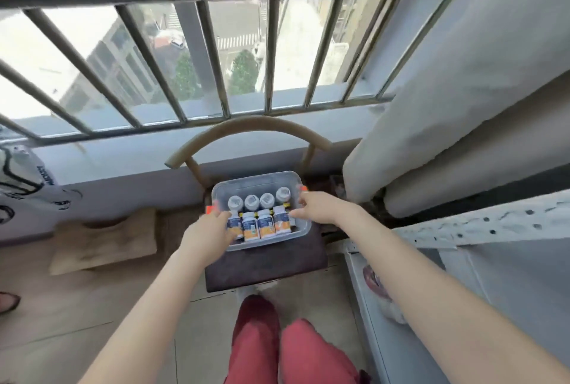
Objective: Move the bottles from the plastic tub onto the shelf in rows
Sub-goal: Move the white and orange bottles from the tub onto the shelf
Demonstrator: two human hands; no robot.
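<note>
**Two hands at a tub of eight bottles**

We count one clear plastic tub (262, 180) with two orange latches (210, 209), one on each short side. It stands on the dark seat of one chair (265, 263) with a curved wooden back. Inside the tub we make out eight bottles in two rows. Four white-capped bottles (267, 200) line the far wall and four blue-and-orange labelled bottles (266, 225) line the near wall.

Both bare arms stretch forward to the tub. The left hand (212, 229) lies over the tub's left rim, its fingers reaching toward the leftmost labelled bottle. The right hand (311, 207) sits at the tub's right rim, fingertips pointing inward. Blur keeps us from telling whether either hand clasps anything.

Right of the tub, well apart, we see one white perforated metal shelf (481, 223). Beyond the tub stands a barred window (271, 53).
</note>
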